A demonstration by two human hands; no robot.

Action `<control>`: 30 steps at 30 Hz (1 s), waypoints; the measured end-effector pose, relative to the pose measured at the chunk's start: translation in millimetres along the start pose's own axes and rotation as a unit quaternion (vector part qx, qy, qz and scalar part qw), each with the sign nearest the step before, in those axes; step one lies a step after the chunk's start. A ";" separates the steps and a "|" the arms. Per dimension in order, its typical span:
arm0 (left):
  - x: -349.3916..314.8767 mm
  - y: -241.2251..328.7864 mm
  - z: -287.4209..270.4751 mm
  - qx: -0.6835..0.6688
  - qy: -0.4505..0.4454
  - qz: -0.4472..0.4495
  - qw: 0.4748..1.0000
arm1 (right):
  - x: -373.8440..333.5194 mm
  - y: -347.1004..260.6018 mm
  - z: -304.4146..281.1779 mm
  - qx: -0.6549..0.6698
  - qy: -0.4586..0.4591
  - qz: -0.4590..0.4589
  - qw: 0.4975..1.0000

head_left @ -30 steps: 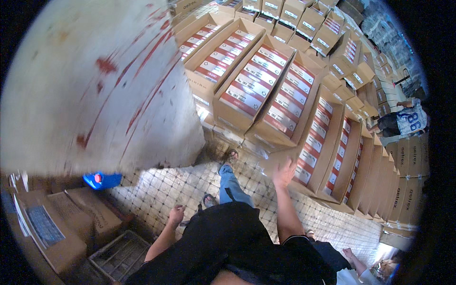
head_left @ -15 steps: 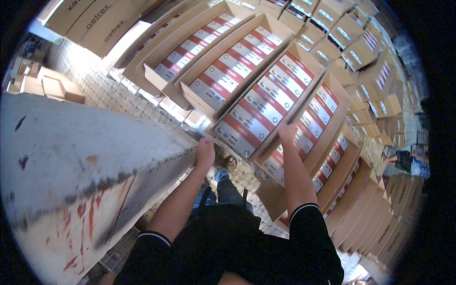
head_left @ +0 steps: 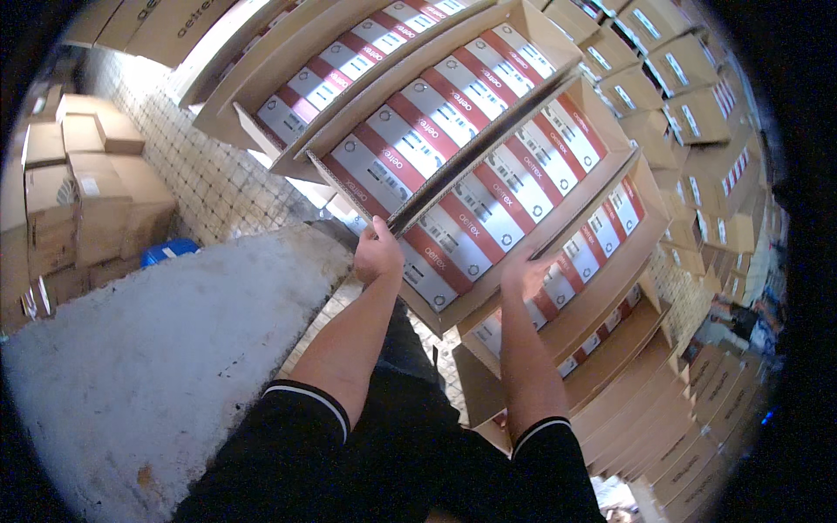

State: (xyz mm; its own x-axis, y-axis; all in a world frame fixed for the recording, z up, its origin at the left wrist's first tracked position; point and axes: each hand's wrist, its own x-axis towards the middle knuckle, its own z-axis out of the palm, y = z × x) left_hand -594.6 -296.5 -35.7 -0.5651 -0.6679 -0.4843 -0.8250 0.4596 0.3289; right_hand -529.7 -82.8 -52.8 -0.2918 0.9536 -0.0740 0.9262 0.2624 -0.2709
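Note:
An open cardboard carton stands in front of me, packed with rows of red-and-white shoe boxes. At its near left corner my left hand is closed on the upper edge, thumb lying along the cardboard. My right hand grips the carton's right wall, its fingers partly hidden on the far side of that wall. Tight against the left side is a similar open carton of shoe boxes. Another filled carton sits close on the right, beside my right hand.
A pale concrete block rises at my near left. Beyond it are stacked brown boxes and a blue object on the tiled floor. More cartons fill the far right. A person is at the right edge.
My left hand has gone from beside the concrete block's corner onto the carton's near left edge. My right hand stays on the right wall. The view has shifted, showing more boxes at left.

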 end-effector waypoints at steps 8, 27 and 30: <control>2.5 -7.0 4.6 -0.003 0.023 0.032 0.999 | 1.9 7.5 6.0 0.012 -0.003 -0.032 0.999; 8.5 -27.2 17.8 -0.075 0.087 0.099 0.988 | 0.7 10.2 -1.4 0.062 -0.029 -0.006 0.998; 9.7 -28.3 19.9 -0.083 0.089 0.096 0.988 | 2.6 12.9 -1.4 0.062 -0.037 0.010 0.997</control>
State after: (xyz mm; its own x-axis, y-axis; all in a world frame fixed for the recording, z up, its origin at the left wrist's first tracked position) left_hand -576.7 -304.3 -65.9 -0.6902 -0.6773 -0.2547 -0.6839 0.4954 0.5356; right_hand -518.2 -76.7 -55.2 -0.2944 0.9438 -0.1500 0.8970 0.2188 -0.3841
